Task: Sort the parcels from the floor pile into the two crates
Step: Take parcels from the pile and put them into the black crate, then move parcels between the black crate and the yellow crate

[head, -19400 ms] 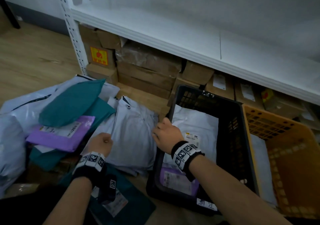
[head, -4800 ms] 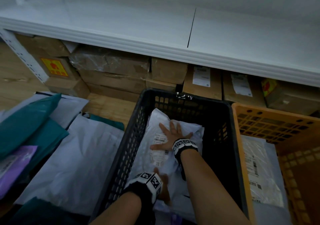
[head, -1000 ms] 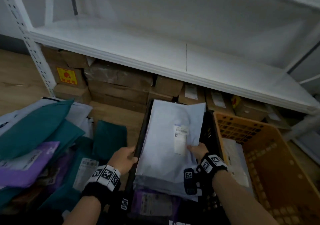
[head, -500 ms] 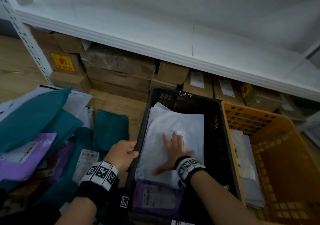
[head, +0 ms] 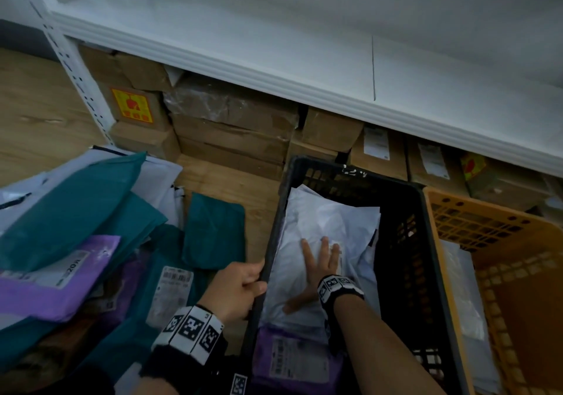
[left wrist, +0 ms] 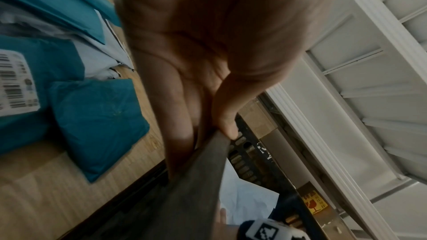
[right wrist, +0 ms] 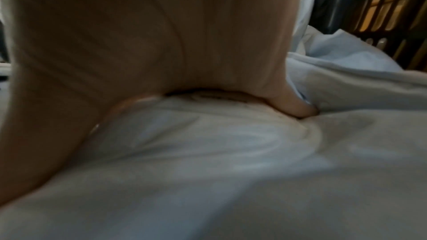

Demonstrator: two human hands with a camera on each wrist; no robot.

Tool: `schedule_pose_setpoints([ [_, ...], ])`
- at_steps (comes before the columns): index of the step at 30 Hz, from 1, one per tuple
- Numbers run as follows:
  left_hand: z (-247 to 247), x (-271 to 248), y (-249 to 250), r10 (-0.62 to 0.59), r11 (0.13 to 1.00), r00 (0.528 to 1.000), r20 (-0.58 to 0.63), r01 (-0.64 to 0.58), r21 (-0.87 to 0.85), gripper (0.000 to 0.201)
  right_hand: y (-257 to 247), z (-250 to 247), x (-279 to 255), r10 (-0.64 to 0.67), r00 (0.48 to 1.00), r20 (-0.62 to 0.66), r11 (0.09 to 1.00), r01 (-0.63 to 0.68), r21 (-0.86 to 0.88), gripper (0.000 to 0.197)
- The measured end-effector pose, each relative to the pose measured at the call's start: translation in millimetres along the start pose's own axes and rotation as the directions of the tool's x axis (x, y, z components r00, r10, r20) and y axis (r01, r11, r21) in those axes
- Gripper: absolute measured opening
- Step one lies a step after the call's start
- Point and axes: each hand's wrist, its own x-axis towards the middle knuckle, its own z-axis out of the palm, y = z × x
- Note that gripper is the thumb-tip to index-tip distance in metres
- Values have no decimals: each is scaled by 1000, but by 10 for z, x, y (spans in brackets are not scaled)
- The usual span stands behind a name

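White parcel (head: 320, 242) now lies flat in the black crate (head: 405, 272), right hand (head: 316, 269) pressing it, no longer holding it up.

A white shelf (head: 304, 59) runs across the far side. Cardboard boxes (head: 231, 126) are stacked beneath it on the wood floor (head: 36, 105), one bearing a yellow sticker (head: 131, 105).

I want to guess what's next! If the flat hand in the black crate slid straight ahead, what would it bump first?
Probably the black crate's far wall; the right hand lies flat on the white parcel, fingers pointing there.
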Motion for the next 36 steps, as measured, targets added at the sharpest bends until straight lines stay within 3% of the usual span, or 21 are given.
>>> schedule_pose_setpoints([
  [5,-86,-164,-69,-39,998,996,83,44,-53,50,-94,-161,-163,-5,999,42,1000,6,-28,158],
  [8,-314,-387,-209,-81,973,992,97,100,-208,42,-102,-424,-376,-77,991,112,997,78,-10,129],
  [10,-505,-497,-389,-113,965,993,-35,102,-241,35,-106,-568,-564,-163,986,45,975,154,159,97],
  [12,-695,-584,-625,-148,965,955,-259,82,-248,26,-126,-638,-752,-221,962,-164,915,262,306,67],
  [15,-937,-653,-957,-164,983,850,-500,181,-16,16,-277,-647,-1006,-315,824,-470,838,474,269,46],
  [17,-1040,-664,-1123,-183,957,813,-553,276,90,19,-454,-613,-1120,-401,775,-487,818,543,190,44],
  [20,-1073,-603,-1242,-228,942,779,-585,328,70,25,-744,-527,-1192,-516,768,-378,836,548,-28,48],
  [25,-1032,-394,-1342,-292,931,776,-559,365,20,40,-1043,-367,-1092,-624,730,-279,776,537,-331,43],
  [29,-1046,-229,-1437,-289,918,784,-550,390,73,36,-1053,-289,-1014,-628,709,-320,766,492,-413,40],
  [33,-1054,-72,-1585,-353,893,812,-464,440,92,51,-1049,-257,-998,-628,693,-354,770,487,-412,42],
  [36,-1040,25,-1684,-383,876,806,-452,472,100,59,-1058,-266,-1007,-628,691,-357,773,501,-390,40],
])
